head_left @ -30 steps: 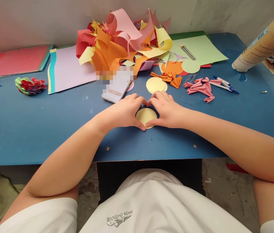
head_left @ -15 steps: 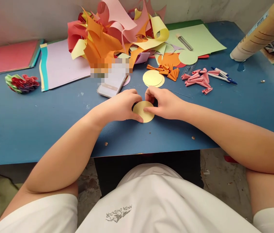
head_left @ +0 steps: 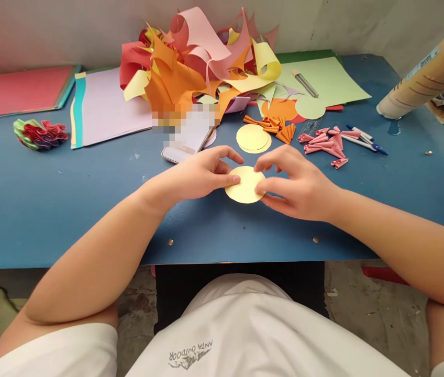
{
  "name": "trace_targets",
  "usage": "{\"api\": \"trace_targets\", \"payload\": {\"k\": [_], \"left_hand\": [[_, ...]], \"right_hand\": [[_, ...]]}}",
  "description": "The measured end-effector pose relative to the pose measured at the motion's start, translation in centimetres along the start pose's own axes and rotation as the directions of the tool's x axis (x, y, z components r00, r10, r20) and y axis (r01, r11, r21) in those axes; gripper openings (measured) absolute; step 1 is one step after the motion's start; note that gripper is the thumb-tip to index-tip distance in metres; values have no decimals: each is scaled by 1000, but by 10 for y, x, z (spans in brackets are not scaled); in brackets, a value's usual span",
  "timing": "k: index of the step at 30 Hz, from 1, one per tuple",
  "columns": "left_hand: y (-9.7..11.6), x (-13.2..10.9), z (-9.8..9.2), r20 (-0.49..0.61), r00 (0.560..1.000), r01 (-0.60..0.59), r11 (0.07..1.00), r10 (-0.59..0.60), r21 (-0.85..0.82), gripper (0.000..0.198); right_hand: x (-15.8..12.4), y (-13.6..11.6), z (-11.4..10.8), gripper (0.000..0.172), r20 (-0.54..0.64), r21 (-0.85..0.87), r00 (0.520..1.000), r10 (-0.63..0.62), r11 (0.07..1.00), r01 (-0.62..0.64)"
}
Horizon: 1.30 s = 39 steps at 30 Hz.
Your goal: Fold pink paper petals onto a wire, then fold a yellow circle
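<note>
A pale yellow paper disc [head_left: 246, 189] is held between my two hands above the blue table [head_left: 206, 235]. My left hand [head_left: 214, 172] grips its left edge, thumb on top and other fingers partly hidden behind it. At the right edge, my right hand [head_left: 295, 183] has the disc between its thumb and fingers, with the index finger curved over the far side. More yellow discs [head_left: 252, 137] lie beyond, beside folded orange paper cones [head_left: 285, 133]. Rolled pink cones [head_left: 330, 144] sit farther right.
A phone [head_left: 190, 133] lies beyond my left hand. Coloured paper scraps [head_left: 175, 73] are heaped at the back. Also around are a ruffled paper flower [head_left: 43, 134], pens [head_left: 363, 140], green sheets [head_left: 335, 78] and a tall bottle [head_left: 414, 84].
The disc has shifted slightly right and now shows more of its face. My right hand has moved right to the disc's edge, and my left thumb has moved up onto it.
</note>
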<state>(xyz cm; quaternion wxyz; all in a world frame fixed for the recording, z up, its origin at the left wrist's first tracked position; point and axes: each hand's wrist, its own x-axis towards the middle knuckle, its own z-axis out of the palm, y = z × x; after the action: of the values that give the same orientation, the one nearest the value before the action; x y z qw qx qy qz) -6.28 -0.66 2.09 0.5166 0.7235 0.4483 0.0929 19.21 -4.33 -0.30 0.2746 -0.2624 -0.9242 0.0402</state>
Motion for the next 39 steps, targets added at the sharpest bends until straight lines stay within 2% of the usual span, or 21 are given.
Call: {"api": "trace_targets", "payload": {"k": [3, 6, 9, 12, 14, 17, 22, 26, 30, 35, 39], "left_hand": [[-4, 2, 5, -71, 997, -35, 998, 39, 58, 40], [-5, 3, 10, -165, 970, -126, 950, 178, 284, 40], [-3, 1, 13, -95, 954, -221, 884, 283, 413, 46], [1, 0, 17, 19, 953, -275, 841, 301, 467, 28], [2, 0, 21, 62, 947, -306, 822, 316, 480, 21], [1, 0, 25, 79, 936, -335, 805, 342, 490, 26], [2, 2, 24, 85, 951, -302, 834, 297, 462, 27], [3, 2, 27, 43, 962, -256, 838, 270, 482, 29], [-1, 3, 31, -21, 959, -232, 825, 283, 515, 29], [-5, 4, 32, -77, 946, -233, 823, 316, 518, 20], [-7, 4, 30, -74, 914, -317, 815, 399, 485, 13]], "right_hand": [[-6, 8, 10, 16, 3, -69, 992, -123, 990, 123], [-10, 18, 19, 22, 61, -103, 991, -115, 987, 121], [-12, 22, 23, 26, 84, -88, 994, -64, 994, 72], [-13, 20, 21, 25, 73, -58, 996, -55, 997, 60], [-14, 17, 19, 24, 77, -28, 996, -52, 998, 54], [-15, 14, 18, 22, 92, 4, 994, -56, 998, 55], [-17, 11, 19, 19, 53, 106, 998, -24, 994, 18], [-17, 9, 19, 22, 97, 142, 995, 13, 989, -26], [-17, 9, 17, 17, 96, 114, 994, 45, 992, -56], [-18, 9, 15, 19, 96, 91, 995, 39, 995, -48], [-18, 10, 15, 20, 70, 54, 997, 22, 998, -26]]}}
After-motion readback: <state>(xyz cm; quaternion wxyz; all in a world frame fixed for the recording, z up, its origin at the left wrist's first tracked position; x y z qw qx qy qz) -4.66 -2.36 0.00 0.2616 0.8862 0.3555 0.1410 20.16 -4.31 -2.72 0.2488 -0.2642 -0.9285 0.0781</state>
